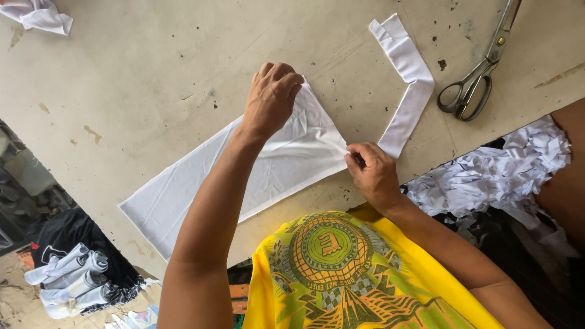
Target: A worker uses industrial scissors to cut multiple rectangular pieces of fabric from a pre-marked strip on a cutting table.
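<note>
Fabric, white and long, lies slantwise across the pale, stained tabletop [152, 73], and the person leaning over it has both hands on its far end. The white cloth panel [201, 183] runs from the near-left edge of the tabletop up toward the middle, spread flat, which looks like the reason it stays put while only one end is handled. The left hand [271, 97] presses down on the upper corner, fingers curled over the edge; its grip looks closed on the fold, pinning it so the cloth cannot slide. The right hand [372, 173] pinches the lower corner of the same end between thumb and fingers, a tight grip, and the creases fanning from that pinch suggest the cloth is being drawn taut between the two hands.

Just beside the right hand a bent white strip [409, 79] lies on the tabletop, its near end close to the knuckles but, as far as I can tell, not held. Scissors [481, 70] rest well to the right, blades shut, within reach. White scraps [493, 173] are heaped below the tabletop's edge, and rolled white pieces [73, 277] lie on the floor at the left.
</note>
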